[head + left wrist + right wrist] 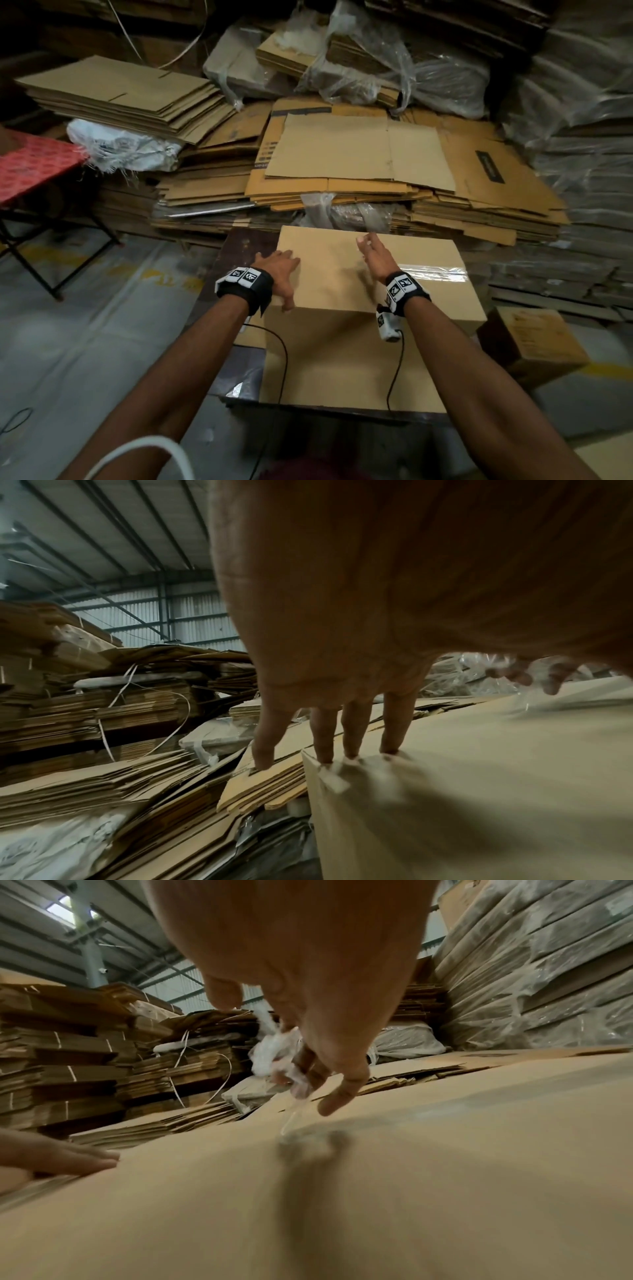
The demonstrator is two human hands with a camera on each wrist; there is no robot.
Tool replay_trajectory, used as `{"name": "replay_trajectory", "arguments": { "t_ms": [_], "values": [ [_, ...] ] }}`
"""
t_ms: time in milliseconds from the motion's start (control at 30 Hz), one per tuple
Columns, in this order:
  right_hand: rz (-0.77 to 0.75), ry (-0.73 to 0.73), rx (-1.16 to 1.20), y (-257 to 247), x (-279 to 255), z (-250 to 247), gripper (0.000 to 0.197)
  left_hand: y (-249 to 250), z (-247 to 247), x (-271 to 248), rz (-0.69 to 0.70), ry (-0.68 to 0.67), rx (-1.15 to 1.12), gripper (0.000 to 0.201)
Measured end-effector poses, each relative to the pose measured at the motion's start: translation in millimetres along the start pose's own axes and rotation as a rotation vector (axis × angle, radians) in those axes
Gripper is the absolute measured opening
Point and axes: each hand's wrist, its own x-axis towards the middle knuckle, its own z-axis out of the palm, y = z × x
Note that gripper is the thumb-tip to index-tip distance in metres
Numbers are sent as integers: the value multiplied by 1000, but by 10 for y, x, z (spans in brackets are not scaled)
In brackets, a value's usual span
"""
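A box [342, 359] sits on a table [246, 246]. The left hand [279, 274] lies on the left edge of its top. The right hand [375, 258] is above the middle, pinching tape [435, 272] that runs to the right edge. Behind lie stacks of flattened cardboard [359, 154]. A folding table [30, 164] stands far left, and 1 smaller box [534, 339] is on the floor at right.

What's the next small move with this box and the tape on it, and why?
Probably pull the crumpled clear tape pinched in the right hand rightward along the box top. A thin strand links it to the cardboard, and a shiny strip lies stuck further right. The left hand presses flat on the box's left edge, bracing it.
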Motion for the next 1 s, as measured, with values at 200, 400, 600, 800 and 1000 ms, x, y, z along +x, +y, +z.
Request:
{"name": "replay_trajectory", "arguments": {
  "t_ms": [200, 400, 600, 800, 1000],
  "values": [
    [-91, 93, -189, 271, -6, 20, 19, 173, -62, 25, -35, -50, 56, 130],
    [102, 214, -19, 270, -24, 25, 48, 613, 53, 80, 154, 57, -142, 135],
    [-61, 47, -284, 362, -56, 55, 27, 790, 167, 161, 148, 67, -33, 136],
    [-58, 9, -74, 408, -142, -187, 9, 543, 139, 221, 152, 81, 3, 130],
    [-127, 13, -207, 350, -183, 78, 39, 501, 89, 224, 152, 99, 26, 130]
  ]
}}
